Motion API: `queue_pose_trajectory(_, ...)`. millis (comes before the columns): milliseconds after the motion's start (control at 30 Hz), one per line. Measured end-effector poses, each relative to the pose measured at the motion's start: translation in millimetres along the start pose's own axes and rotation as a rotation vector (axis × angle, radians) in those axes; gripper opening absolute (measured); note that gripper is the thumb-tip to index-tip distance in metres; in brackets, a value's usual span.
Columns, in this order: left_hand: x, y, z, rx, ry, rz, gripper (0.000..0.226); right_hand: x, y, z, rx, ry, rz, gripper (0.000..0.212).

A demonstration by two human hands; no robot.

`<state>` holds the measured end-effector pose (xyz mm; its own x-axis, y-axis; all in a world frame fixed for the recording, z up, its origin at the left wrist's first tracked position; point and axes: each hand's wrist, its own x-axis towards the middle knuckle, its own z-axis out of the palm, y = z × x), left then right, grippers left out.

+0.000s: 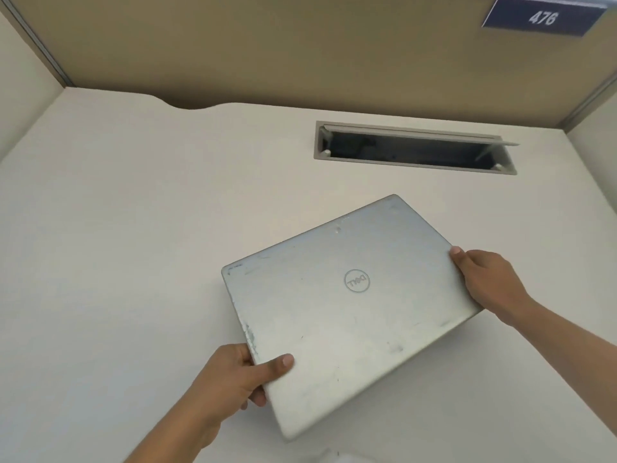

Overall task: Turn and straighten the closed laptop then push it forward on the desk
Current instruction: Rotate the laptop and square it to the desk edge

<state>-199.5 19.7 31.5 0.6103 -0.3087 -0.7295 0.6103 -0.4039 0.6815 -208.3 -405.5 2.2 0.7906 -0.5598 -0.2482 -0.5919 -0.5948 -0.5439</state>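
Note:
A closed silver laptop (347, 309) with a round logo on its lid lies skewed on the white desk (133, 228), its far corner pointing up and right. My left hand (240, 375) grips its near left edge, thumb on the lid and fingers underneath. My right hand (490, 282) holds the right edge near the right corner, thumb on top. The laptop's right side looks slightly raised off the desk.
An open cable hatch (414, 148) is set into the desk behind the laptop. Tan partition walls (300, 45) close the desk at the back and sides. A blue sign reading 476 (542, 16) hangs at top right.

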Motion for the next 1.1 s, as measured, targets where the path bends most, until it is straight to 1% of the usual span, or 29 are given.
queue_pose_trajectory(133,-3.0,-21.3,18.5,0.035,0.012,-0.061,0.056,-18.1,28.8,7.0,-0.032,-0.015,0.022,0.069)
queue_pose_trajectory(300,-7.5,-40.7,35.2,0.07,0.012,-0.103,0.05,-26.2,41.2,11.3,-0.099,0.009,0.002,0.058)
queue_pose_trajectory(433,-5.6,-48.3,40.8,0.08,0.026,-0.127,0.055,-23.9,44.7,13.7,-0.131,0.022,-0.008,0.057)
queue_pose_trajectory(567,-1.3,-51.4,44.4,0.125,0.051,-0.14,0.05,-22.5,47.7,15.0,-0.203,0.031,-0.055,0.059)
queue_pose_trajectory(633,-0.3,-52.9,45.4,0.143,0.069,-0.141,0.048,-22.8,49.8,13.0,-0.259,0.044,-0.077,0.062)
queue_pose_trajectory(733,0.7,-54.5,45.1,0.162,0.101,-0.137,0.054,-24.1,49.5,9.9,-0.389,0.073,-0.117,0.063)
queue_pose_trajectory(833,0.9,-53.2,44.5,0.193,0.099,-0.148,0.055,-25.5,47.5,10.8,-0.512,0.113,-0.169,0.062)
queue_pose_trajectory(1000,2.9,-52.1,41.9,0.216,0.085,-0.168,0.057,-29.0,46.6,11.8,-0.596,0.137,-0.207,0.063)
queue_pose_trajectory(1100,3.3,-51.5,41.2,0.247,0.086,-0.165,0.06,-30.9,44.7,12.0,-0.686,0.15,-0.236,0.063)
